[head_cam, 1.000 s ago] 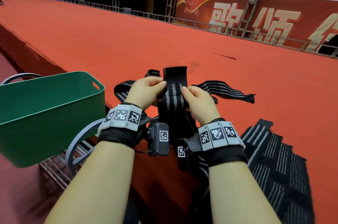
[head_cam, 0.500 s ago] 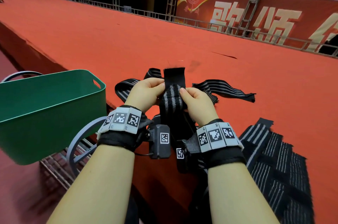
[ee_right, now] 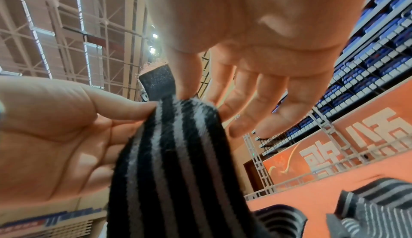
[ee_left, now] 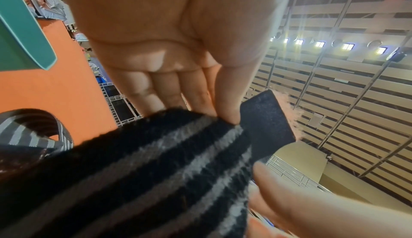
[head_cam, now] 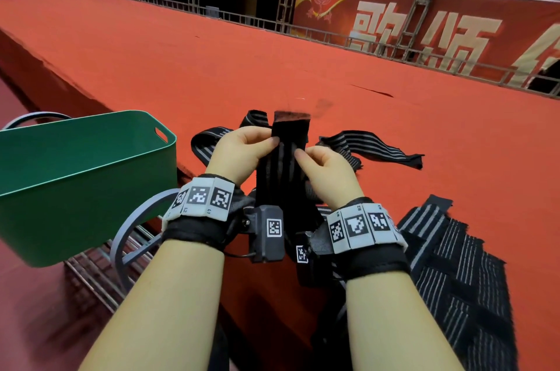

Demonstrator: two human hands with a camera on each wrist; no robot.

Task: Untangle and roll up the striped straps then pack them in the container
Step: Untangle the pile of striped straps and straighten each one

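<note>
Both hands up off the red carpet (head_cam: 394, 134), holding one striped strap (head_cam: 280, 170) upright between them. Left hand (head_cam: 239, 152) pinches the strap's left edge, thumb on the near face, fingers (ee_left: 198, 93) behind it. Right hand (head_cam: 328, 172) pinches the right edge with thumb and forefinger (its other fingers (ee_right: 274, 104) are spread loose and off the fabric). So both grips are clamped on the same strap, just below its plain black end tab (head_cam: 291, 125), which sticks up above the fingertips. The rest of the strap hangs down between the wrists and out of sight below.

Other straps: a loose tangle (head_cam: 366, 148) lies on the carpet just past the hands, with a loop (head_cam: 209, 135) poking out behind the left hand. A flat overlapping pile (head_cam: 460, 267) sits near the right forearm.

Green bin (head_cam: 91, 188) is to the left, beside the carpet's edge, apart from both hands. Can't see the bottom of it from here; the visible inner wall shows no straps.
</note>
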